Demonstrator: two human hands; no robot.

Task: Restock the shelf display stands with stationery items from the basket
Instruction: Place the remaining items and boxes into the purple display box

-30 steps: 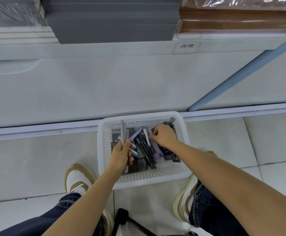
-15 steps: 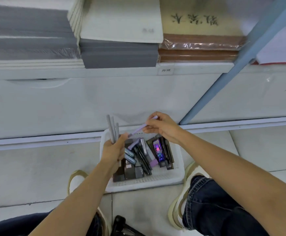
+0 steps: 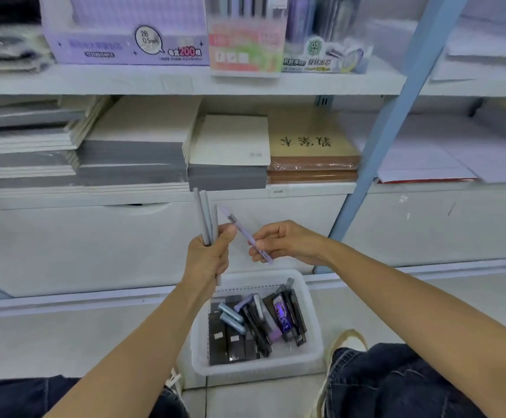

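Head view: the left hand [image 3: 208,256] clenches round grey pens [image 3: 204,215] standing upright. The right hand [image 3: 284,241] pinches a purple pen [image 3: 244,232], its long axis slanting up-left, its far end just beside the left thumb. Both hover above the basket [image 3: 314,327]; the display stands [image 3: 245,40] sit far above.

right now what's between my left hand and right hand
Only the purple pen the right hand pinches, its far end by the left hand's thumb; head view.

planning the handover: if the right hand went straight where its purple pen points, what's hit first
Probably the left hand gripping grey pens; the purple pen in the right hand looks close to it, depth unclear.
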